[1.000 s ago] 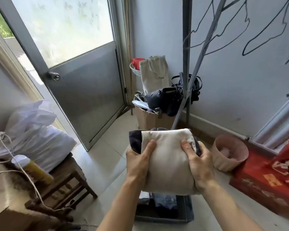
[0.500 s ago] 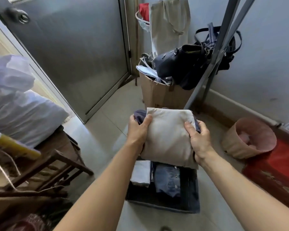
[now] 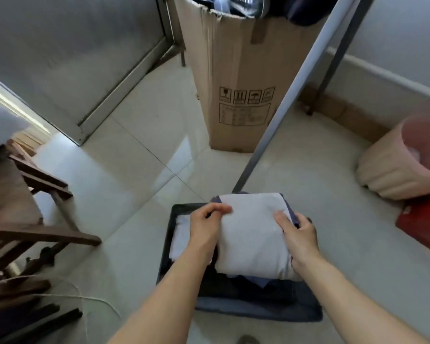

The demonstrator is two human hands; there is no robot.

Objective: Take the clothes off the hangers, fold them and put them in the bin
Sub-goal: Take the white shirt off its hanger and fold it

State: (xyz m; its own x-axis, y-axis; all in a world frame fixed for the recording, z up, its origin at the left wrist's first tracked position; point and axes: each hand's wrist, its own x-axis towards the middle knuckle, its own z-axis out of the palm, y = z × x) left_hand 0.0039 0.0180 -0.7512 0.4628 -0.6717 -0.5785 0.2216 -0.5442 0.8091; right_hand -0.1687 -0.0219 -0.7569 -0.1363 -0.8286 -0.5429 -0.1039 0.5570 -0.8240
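A folded cream garment (image 3: 253,234) with a dark blue part showing at its far edge sits at the top of a dark fabric bin (image 3: 258,311) on the floor. My left hand (image 3: 205,229) grips its left edge with curled fingers. My right hand (image 3: 298,234) grips its right edge, thumb on top. Inside the bin a folded white piece (image 3: 181,234) lies on the left, and dark and blue clothes (image 3: 258,281) lie under the cream bundle.
A tall cardboard box (image 3: 233,78) stands just beyond the bin. A grey rack leg (image 3: 283,103) slants down to the bin's far edge. A pink-lined basket (image 3: 405,162) and red box (image 3: 422,222) sit right, a wooden chair (image 3: 27,214) left.
Both hands have lowered the cream bundle from chest height down onto the clothes in the bin. The view has tilted down toward the floor.
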